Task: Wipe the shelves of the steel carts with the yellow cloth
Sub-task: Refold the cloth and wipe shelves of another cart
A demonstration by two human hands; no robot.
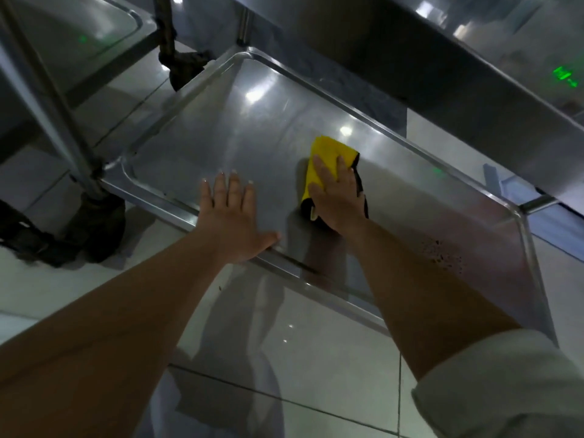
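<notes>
Right hand (335,197) presses the yellow cloth (328,159) flat on the bottom shelf (221,134), fingers straight. Left hand (234,219) rests spread on the shelf, grip apart.

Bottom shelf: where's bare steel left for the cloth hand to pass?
Bare steel runs from the left hand and yellow cloth out to the bottom shelf's far rim and left corner. Right of the right hand it is bare up to dark specks. The near edge between both hands is crowded.
</notes>
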